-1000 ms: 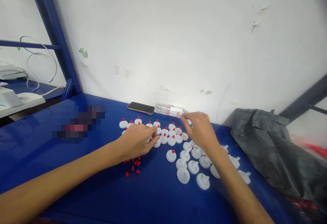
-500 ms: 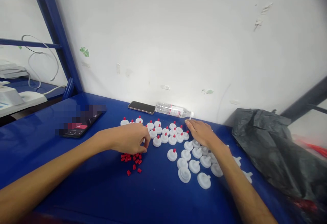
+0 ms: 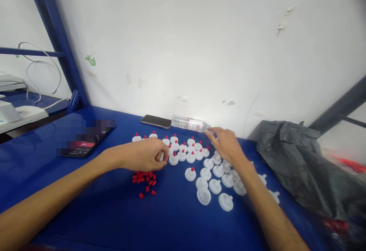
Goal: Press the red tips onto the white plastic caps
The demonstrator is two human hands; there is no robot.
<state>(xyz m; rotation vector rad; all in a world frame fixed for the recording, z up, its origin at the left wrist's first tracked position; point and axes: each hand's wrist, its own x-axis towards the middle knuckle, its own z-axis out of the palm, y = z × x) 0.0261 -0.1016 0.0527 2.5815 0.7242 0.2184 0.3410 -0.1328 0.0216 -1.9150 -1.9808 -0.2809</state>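
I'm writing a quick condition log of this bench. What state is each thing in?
Left hand: fingers curled, grip hidden
Right hand: fingers bent, grip unclear
Red-capped white discs: capped, stems up
Uncapped white discs: stems bare where visible
Loose red caps: scattered, off the discs
Bottle: lying on its side
Rear phone: screen dark
Left phone: screen lit, partly blurred
Dark bag: crumpled

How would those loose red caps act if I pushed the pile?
The loose red caps look small and light, so they'd probably scatter easily. Their stubby, tube-like shape suggests some may roll. The shiny blue table might let them slide.
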